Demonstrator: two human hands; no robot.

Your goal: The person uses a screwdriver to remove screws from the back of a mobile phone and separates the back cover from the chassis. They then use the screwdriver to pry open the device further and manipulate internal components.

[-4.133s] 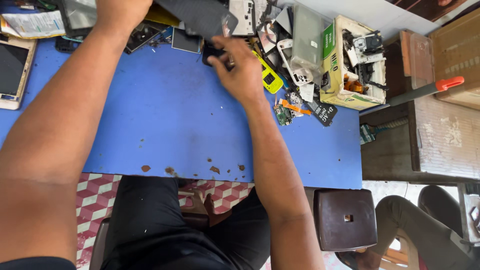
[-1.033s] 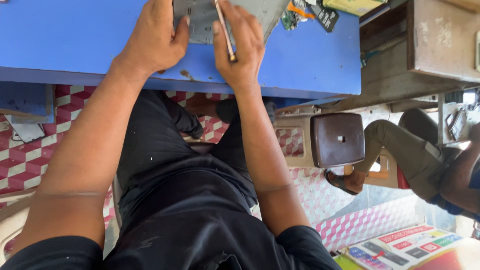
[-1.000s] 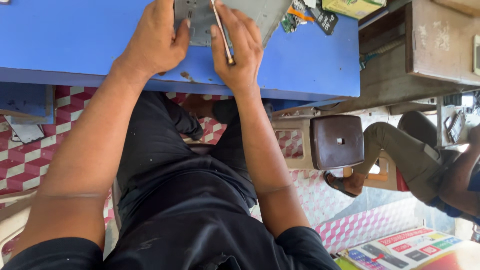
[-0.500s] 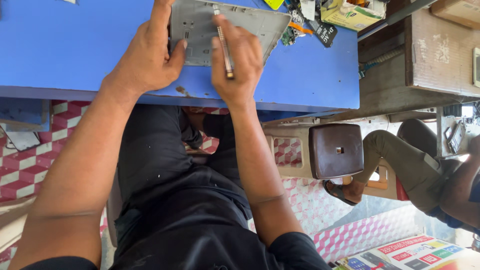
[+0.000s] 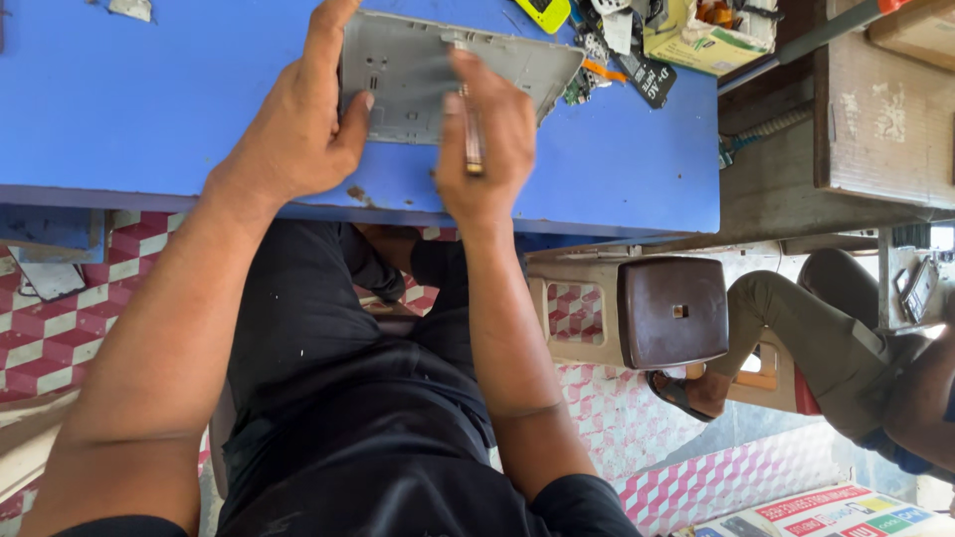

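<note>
A grey device back cover (image 5: pixel 418 85), inner side up, lies on the blue table (image 5: pixel 149 109) near its front edge. My left hand (image 5: pixel 298 129) presses on the cover's left edge, thumb on its inner face. My right hand (image 5: pixel 487 139) grips a thin metal tool (image 5: pixel 472 139), likely a screwdriver, with its tip held down against the cover's middle. The tool is blurred.
Loose parts, a yellow object (image 5: pixel 542 12) and an open cardboard box (image 5: pixel 701 35) crowd the table's far right. A brown stool (image 5: pixel 671 310) stands on the floor to the right. Another person's leg (image 5: pixel 796 328) in olive trousers is beside it. Checkered tiles cover the floor.
The view has tilted up a little, showing more of the table. Both hands stay on the cover; my right hand has shifted slightly with the tool.
</note>
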